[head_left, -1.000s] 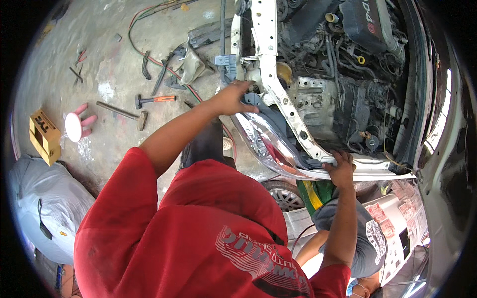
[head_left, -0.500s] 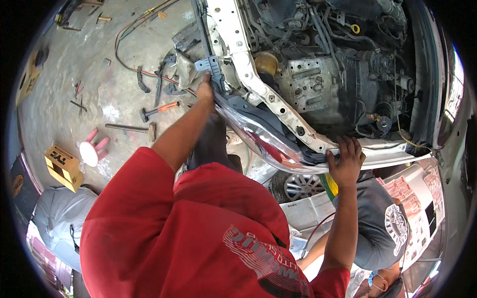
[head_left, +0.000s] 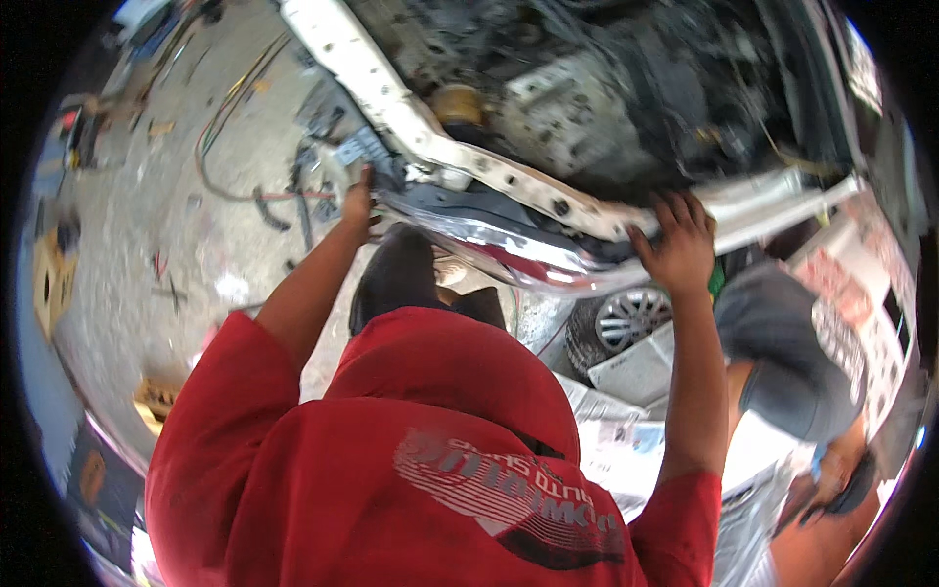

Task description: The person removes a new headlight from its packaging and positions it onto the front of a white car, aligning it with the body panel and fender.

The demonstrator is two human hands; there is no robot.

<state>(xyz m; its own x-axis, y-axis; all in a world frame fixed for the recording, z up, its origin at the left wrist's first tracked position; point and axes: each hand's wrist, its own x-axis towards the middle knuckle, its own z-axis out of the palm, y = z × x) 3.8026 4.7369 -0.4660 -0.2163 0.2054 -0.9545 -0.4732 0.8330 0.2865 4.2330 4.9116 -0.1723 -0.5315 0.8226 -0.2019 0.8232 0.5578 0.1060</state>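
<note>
A long headlight with a clear glossy lens and black upper edge lies along the front of an opened car, against a white perforated metal frame. My left hand grips its left end, one finger pointing up beside a grey-blue bracket. At the other end, my right hand rests over the corner, thumb at the black edge and fingers bent over the white metal. Its palm side is hidden, as is the headlight's rear. Motion blurs the picture slightly.
Beyond the frame is the engine bay. A wheel stands below the headlight. Another person in a dark grey shirt bends close by on the right. Hoses lie on the floor at left, near a cardboard box.
The view has shifted, so the car sits higher and further left in it. Both hands stay at the headlight's ends. The person on the right appears farther right and lower.
</note>
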